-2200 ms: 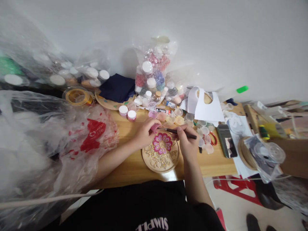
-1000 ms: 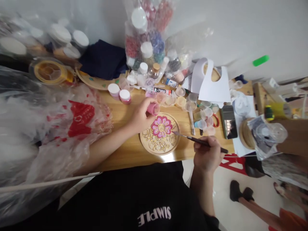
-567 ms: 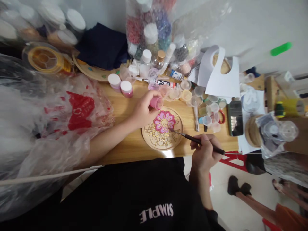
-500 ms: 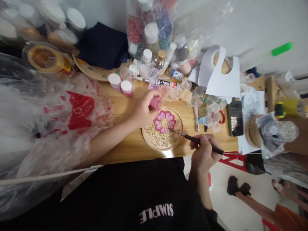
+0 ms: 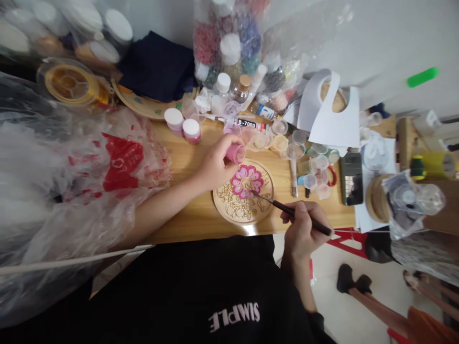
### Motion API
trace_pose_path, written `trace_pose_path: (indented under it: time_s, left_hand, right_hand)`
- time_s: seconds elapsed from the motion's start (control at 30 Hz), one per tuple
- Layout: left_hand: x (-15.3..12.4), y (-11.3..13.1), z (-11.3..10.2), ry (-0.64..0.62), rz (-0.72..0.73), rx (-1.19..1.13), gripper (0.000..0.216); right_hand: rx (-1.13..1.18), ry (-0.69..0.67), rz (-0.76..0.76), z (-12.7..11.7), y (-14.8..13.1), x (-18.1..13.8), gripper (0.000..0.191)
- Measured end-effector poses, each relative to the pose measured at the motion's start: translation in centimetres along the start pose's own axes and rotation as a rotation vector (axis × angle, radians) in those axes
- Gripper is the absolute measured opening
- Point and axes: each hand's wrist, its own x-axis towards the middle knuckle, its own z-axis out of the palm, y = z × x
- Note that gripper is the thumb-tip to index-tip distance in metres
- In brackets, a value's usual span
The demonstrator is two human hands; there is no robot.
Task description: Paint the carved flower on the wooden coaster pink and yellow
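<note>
A round wooden disc [image 5: 229, 216] lies near the table's front edge, with gold outlines and a pink flower [image 5: 247, 181] on its upper part. My left hand [image 5: 220, 165] is closed round a small pink cup [image 5: 235, 152], tilted with its mouth toward the right, just above the disc's upper edge. My right hand [image 5: 306, 224] grips a dark-handled tool [image 5: 287, 208] with a thin metal neck, like a small brush or spatula. Its tip touches or nearly touches the flower's lower petals; I cannot tell which.
Two white-lidded pink jars [image 5: 191, 131] stand behind my left hand. Several small clear cups [image 5: 296, 150] and a B-7000 glue tube [image 5: 251, 125] sit at the back. Plastic bags [image 5: 150, 162] crowd the left. A phone-like dark object [image 5: 351, 179] lies right. Another person's legs [image 5: 376, 303] show at lower right.
The view has shifted slightly. My left hand still holds the pink cup, and the tool's tip stays at the flower's lower petals with almost no movement.
</note>
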Motion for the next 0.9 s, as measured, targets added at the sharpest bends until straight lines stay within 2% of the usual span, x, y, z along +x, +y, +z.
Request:
trace_pose_path:
  time_s: [0.23, 0.9]
  left_hand:
    - [-0.04, -0.41, 0.15, 0.04, 0.092, -0.003, 0.037]
    - [-0.07, -0.35, 0.09, 0.025, 0.078, 0.005, 0.033]
  right_hand:
    - [-0.005, 0.006, -0.021, 0.0, 0.01, 0.35, 0.023]
    - [0.043, 0.01, -0.021, -0.2, 0.28, 0.22, 0.022]
